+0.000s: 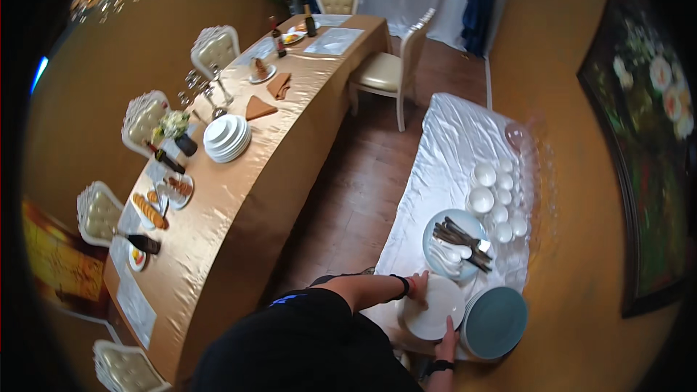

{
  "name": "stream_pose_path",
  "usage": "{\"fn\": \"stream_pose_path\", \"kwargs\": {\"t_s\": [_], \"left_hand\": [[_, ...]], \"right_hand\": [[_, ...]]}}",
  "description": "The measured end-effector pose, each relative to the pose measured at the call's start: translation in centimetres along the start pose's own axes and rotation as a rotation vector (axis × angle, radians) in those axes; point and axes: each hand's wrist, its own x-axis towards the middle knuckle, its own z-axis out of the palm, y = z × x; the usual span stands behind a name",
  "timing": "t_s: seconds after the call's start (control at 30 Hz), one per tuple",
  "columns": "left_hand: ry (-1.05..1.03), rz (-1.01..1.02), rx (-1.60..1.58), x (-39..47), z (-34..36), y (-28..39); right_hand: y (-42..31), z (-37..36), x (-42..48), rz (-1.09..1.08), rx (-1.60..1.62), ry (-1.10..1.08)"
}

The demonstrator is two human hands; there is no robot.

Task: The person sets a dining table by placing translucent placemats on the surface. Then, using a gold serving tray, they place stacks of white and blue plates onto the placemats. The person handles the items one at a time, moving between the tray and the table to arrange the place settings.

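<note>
My left hand [418,287] touches the upper left rim of a white round plate [434,307], fingers spread over its edge. On the lower right rim of the same plate lies my right hand [447,340], thumb side up. Whether other plates lie beneath it cannot be told. Just right stands a stack of plates with a blue-grey plate [494,322] on top. Above the hands, a pale blue plate [434,227] holds white spoons [447,255] and dark-handled cutlery [460,237].
White bowls [481,200] and cups stand on the side table's white satin cloth [441,136]. Across the wood floor [362,190], a long gold-clothed table [218,218] bears a white plate stack [226,139], bottles, bread and folded napkins. A chair [381,72] stands at its near side.
</note>
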Motion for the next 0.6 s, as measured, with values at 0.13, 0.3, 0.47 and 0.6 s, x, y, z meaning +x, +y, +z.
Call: {"fn": "stream_pose_path", "kwargs": {"t_s": [0.13,0.3,0.47,0.6], "left_hand": [[0.002,-0.027,0.048,0.7,1.0,0.6],[-0.038,0.005,-0.063,0.0,0.1,1.0],[0.010,-0.013,-0.088,0.5,1.2,-0.3],[0.010,-0.004,-0.095,0.1,0.8,0.3]], "right_hand": [[2.6,-2.1,3.0,-0.065,-0.181,-0.018],[3.5,-3.4,3.9,-0.099,-0.323,-0.014],[3.0,-2.2,2.9,0.015,-0.325,-0.017],[2.5,-1.8,2.6,-0.063,-0.342,0.018]]}}
